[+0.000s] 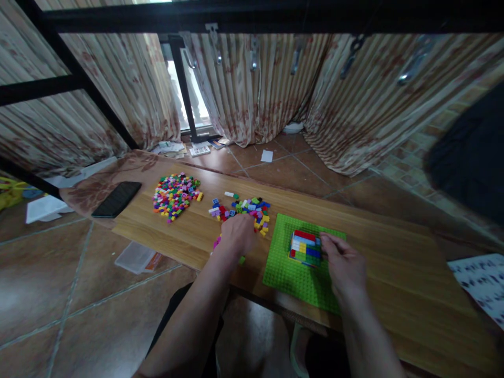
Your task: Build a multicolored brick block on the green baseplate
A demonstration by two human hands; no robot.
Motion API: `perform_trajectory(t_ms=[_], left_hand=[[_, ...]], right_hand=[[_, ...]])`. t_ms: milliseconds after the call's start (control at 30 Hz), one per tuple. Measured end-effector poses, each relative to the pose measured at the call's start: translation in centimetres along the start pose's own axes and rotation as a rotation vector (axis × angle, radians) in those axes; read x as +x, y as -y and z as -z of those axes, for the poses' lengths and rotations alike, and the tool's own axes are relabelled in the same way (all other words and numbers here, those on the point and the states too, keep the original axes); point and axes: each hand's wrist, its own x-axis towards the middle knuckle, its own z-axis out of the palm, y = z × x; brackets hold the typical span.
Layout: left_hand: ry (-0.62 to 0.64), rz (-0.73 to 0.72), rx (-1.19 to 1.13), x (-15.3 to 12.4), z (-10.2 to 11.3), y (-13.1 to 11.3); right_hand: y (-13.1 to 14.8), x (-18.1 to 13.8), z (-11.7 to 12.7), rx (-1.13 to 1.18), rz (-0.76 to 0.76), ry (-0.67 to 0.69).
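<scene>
A green studded baseplate [283, 273] lies on the wooden table, bearing a small block of stacked toy bricks [305, 248] in red, white, yellow and blue. My right hand [346, 262] is at the block's right side, thumb and forefinger pinched together and touching its edge; whatever is between them is hidden. Left of the baseplate, my left hand [238, 233] reaches down into a loose pile of mixed toy bricks [252, 207]. Its fingers point downward, hidden behind the back of the hand and slightly blurred.
A larger heap of small colourful bricks [175, 194] sits farther left on the table [394, 268]. Beyond it lies a black phone-like slab [117, 199]. Dark metal bars [252, 18] cross overhead. A clear plastic lid [136, 257] is on the tiled floor.
</scene>
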Motion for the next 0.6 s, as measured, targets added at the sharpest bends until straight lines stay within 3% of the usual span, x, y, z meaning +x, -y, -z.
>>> perform_trajectory(t_ms=[300,467,600], left_hand=[[0.023,-0.02,-0.057,0.1,-0.1,0.2],[0.037,-0.313,-0.365,0.3,0.0,0.6],[0.158,-0.484,-0.62,0.5,-0.3,0.2]], right_hand=[[0.4,0.0,0.0,0.004,-0.018,-0.002],[1.1,-0.3,0.0,-0.001,0.053,-0.044],[2.6,-1.4,0.0,-0.076,0.334,0.001]])
